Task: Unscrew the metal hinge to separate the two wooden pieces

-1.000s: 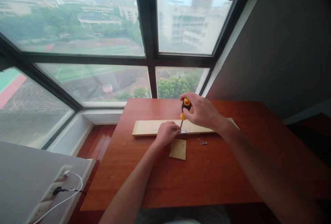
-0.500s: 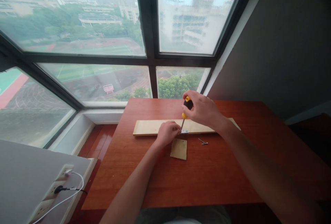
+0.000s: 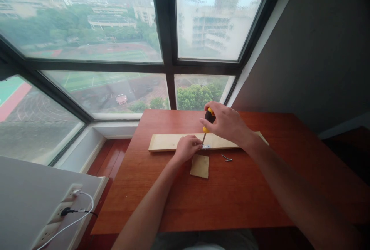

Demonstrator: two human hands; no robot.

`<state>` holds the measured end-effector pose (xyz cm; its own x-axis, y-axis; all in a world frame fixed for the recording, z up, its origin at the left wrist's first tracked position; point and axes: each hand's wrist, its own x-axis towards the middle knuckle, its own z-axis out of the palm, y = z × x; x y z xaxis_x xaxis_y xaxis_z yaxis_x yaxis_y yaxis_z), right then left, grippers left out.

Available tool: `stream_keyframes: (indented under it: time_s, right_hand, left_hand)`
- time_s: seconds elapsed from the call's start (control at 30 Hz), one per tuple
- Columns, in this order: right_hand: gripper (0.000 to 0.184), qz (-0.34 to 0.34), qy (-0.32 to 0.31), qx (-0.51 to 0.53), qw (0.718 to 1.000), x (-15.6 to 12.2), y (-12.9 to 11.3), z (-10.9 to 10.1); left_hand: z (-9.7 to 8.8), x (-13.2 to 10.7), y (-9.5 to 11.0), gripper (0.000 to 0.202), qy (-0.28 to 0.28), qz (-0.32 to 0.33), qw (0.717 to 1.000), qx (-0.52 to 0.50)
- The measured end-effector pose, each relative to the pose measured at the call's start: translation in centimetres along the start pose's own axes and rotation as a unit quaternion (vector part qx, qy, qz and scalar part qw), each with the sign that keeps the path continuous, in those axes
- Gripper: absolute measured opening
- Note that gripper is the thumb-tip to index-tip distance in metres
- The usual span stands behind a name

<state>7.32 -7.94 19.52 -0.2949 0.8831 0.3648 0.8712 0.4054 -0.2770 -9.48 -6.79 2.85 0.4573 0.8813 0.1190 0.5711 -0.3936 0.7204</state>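
Observation:
My right hand (image 3: 227, 122) is closed round the black and yellow handle of a screwdriver (image 3: 210, 116), which stands slightly tilted, its shaft pointing down. The screwdriver's tip meets a small silver metal plate, hinge-like, (image 3: 206, 146) at the near edge of a long pale wooden board (image 3: 164, 141). My left hand (image 3: 187, 148) rests on the board just left of the tip. Its fingertips are pinched together beside the metal plate; what lies between them is too small to make out. Part of the board is hidden behind my right hand and forearm.
A small square wooden piece (image 3: 199, 166) with a hole lies in front of the board. To its right are a couple of loose screws (image 3: 227, 158). Everything sits on a reddish-brown table (image 3: 245, 192). Windows rise behind it; a wall socket with cables (image 3: 65, 210) is at lower left.
My right thumb has shifted slightly left on the screwdriver handle, and the handle has turned a little. The left hand, board and loose pieces stay where they were.

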Motion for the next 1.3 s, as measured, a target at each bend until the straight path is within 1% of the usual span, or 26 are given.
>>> stream_keyframes:
  time_s: [0.07, 0.2, 0.27, 0.43, 0.6, 0.73, 0.87, 0.97, 1.0, 1.07, 1.13, 1.2, 1.3]
  right_hand:
    - [0.024, 0.010, 0.001, -0.027, 1.000, 0.1, -0.1, 0.1]
    - [0.012, -0.002, 0.013, 0.002, 1.000, 0.2, -0.1, 0.1]
    - [0.015, -0.001, 0.017, 0.022, 1.000, 0.2, -0.1, 0.0]
    - [0.022, -0.020, -0.015, 0.078, 0.997, 0.0, 0.0, -0.2]
    - [0.027, -0.008, -0.011, 0.069, 0.998, 0.0, 0.1, -0.5]
    - [0.027, -0.008, 0.018, 0.104, 0.994, 0.1, -0.3, -1.4]
    - [0.025, 0.032, 0.083, 0.146, 0.985, -0.4, 0.1, -2.7]
    - [0.025, 0.083, 0.119, 0.191, 0.971, -2.0, 2.2, -2.9]
    - [0.027, 0.110, 0.129, 0.213, 0.962, -2.7, 3.3, -2.7]
    - [0.031, 0.175, 0.157, 0.265, 0.935, -4.6, 5.8, -2.1]
    - [0.035, 0.241, 0.181, 0.298, 0.906, -6.7, 8.2, -1.3]
    - [0.036, 0.285, 0.199, 0.327, 0.879, -8.9, 10.2, -0.5]
    - [0.038, 0.333, 0.221, 0.348, 0.848, -12.0, 12.0, 0.5]
  left_hand:
    - [0.0, 0.0, 0.0, 0.012, 0.005, 0.003, 1.000, -0.004]
    - [0.1, 0.0, 0.0, 0.012, 0.008, -0.006, 1.000, -0.017]
    - [0.1, 0.0, 0.0, 0.013, 0.011, -0.011, 1.000, -0.025]
    - [0.1, 0.0, 0.0, 0.014, 0.006, -0.005, 1.000, -0.023]
    - [0.0, 0.0, 0.1, 0.014, 0.004, -0.009, 1.000, -0.026]
    - [-0.1, 0.0, 0.3, 0.018, 0.012, -0.019, 0.998, -0.060]
    - [-0.2, -0.3, 0.2, 0.016, 0.038, -0.026, 0.993, -0.112]
    - [-0.6, -0.6, 0.1, 0.019, 0.075, -0.040, 0.985, -0.150]
    - [-0.7, -0.8, 0.2, 0.019, 0.083, -0.042, 0.984, -0.155]
    - [-0.9, -1.0, 0.6, 0.018, 0.087, -0.034, 0.984, -0.151]
    - [-0.7, -1.1, 1.4, 0.014, 0.071, -0.014, 0.990, -0.124]
    - [-0.1, -1.2, 2.6, 0.011, 0.031, 0.014, 0.997, -0.076]
    - [1.7, -1.5, 4.6, 0.013, -0.029, 0.043, 0.998, 0.023]
